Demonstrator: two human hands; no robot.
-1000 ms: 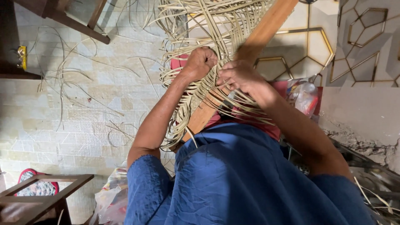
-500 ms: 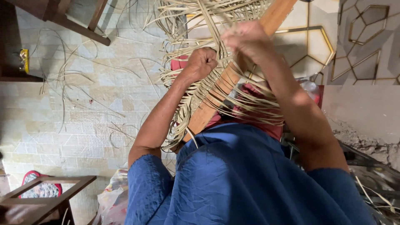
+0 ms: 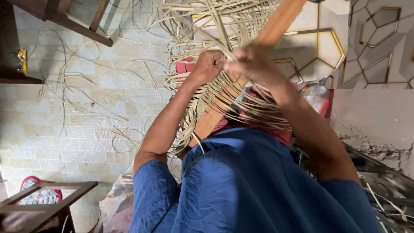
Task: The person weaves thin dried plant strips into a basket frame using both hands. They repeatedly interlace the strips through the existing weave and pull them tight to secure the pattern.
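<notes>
Item: cane weaving in progress, seen from above the weaver. Right hand [image 3: 254, 64]: fingers pinched together on a pale cane strand [image 3: 215, 19], drawn close beside the left hand; half a second ago it was raised higher up the rail, and a second ago it lay lower against the weave, so the hand has gone up with the strand and come back down, which reads as one pull-through tightened into the pattern. Left hand [image 3: 210, 65]: closed in a fist on the woven strips, unmoved across all three pictures, holding the work in place. Woven cane panel [image 3: 202, 99]: a band of flat pale strips wrapped across a wooden frame rail [image 3: 276, 30], which runs diagonally from the upper right down toward the person's lap; loose ends fan outward at the top and along the left edge. Blue garment [image 3: 241, 185]: fills the lower middle. Tiled floor [image 3: 77, 129]: scattered with stray cane offcuts. Wooden stool frame [image 3: 47, 203]: lower left corner. Plastic bag [image 3: 312, 92]: just right of the right forearm, contents unclear.
</notes>
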